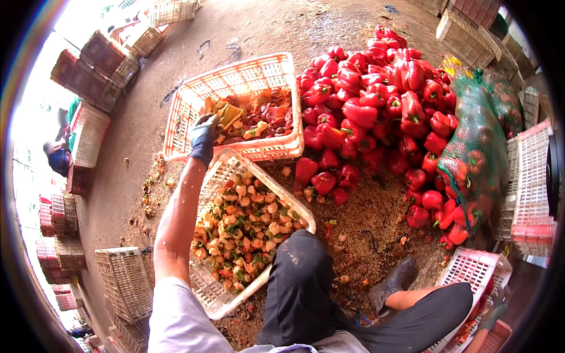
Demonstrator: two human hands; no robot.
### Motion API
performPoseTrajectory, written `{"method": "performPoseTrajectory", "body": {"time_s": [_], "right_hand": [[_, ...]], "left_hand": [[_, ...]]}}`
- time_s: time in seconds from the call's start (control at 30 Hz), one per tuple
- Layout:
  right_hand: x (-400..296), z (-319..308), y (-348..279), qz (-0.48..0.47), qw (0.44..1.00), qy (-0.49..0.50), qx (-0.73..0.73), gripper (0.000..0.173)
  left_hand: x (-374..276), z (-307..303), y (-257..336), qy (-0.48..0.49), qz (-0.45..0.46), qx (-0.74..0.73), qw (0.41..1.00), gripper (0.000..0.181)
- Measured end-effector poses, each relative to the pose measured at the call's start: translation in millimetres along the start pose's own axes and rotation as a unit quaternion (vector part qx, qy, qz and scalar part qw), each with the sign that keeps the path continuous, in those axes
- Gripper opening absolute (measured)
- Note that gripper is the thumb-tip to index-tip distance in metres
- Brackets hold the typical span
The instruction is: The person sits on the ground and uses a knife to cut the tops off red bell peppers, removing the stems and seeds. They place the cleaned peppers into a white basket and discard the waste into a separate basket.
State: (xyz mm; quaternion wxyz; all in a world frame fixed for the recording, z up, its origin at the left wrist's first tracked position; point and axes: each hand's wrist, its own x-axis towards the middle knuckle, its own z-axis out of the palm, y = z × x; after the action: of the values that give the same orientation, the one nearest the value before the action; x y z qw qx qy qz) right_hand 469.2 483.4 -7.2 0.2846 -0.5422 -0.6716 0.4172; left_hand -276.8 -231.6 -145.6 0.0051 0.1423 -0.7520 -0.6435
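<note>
My left hand [204, 134], in a dark blue glove, reaches over the near left wall of an orange plastic crate [255, 148]. Its fingers touch or hover by yellowish pepper pieces [227, 115]; the grip is hidden. Dark red pieces [269, 114] lie beside them. Below, a whitish crate [282, 189] holds many cut-out pepper cores with green stems [242, 225]. At the far lower right, my right hand [496, 306], gloved, is over a white and red crate [463, 264] with some red peppers inside; its fingers are blurred. A large heap of red bell peppers [362, 110] lies on the ground.
Green mesh sacks of peppers [476, 145] lean at the right beside stacked crates [532, 176]. More crates [121, 278] stand at the left, with people [59, 154] farther off. Seeds and scraps [375, 212] cover the ground near my boot [393, 282].
</note>
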Motion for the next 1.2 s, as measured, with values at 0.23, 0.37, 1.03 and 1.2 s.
{"method": "performPoseTrajectory", "body": {"time_s": [0.23,0.37,1.03,1.2], "right_hand": [[34,237,-161,0.065,0.95,-0.289,0.102,0.058],[-17,337,-199,0.05,0.961,-0.261,0.074,0.048],[-40,370,-174,0.079,0.97,-0.231,0.001,0.052],[-37,372,-174,0.078,0.956,-0.284,-0.009,0.048]], "left_hand": [[99,51,-40,-0.114,0.161,0.306,0.931,0.044],[121,89,-75,-0.329,0.238,0.515,0.755,0.066],[149,43,-99,-0.276,0.223,0.519,0.778,0.028],[135,53,-88,-0.348,0.19,0.605,0.691,0.048]]}}
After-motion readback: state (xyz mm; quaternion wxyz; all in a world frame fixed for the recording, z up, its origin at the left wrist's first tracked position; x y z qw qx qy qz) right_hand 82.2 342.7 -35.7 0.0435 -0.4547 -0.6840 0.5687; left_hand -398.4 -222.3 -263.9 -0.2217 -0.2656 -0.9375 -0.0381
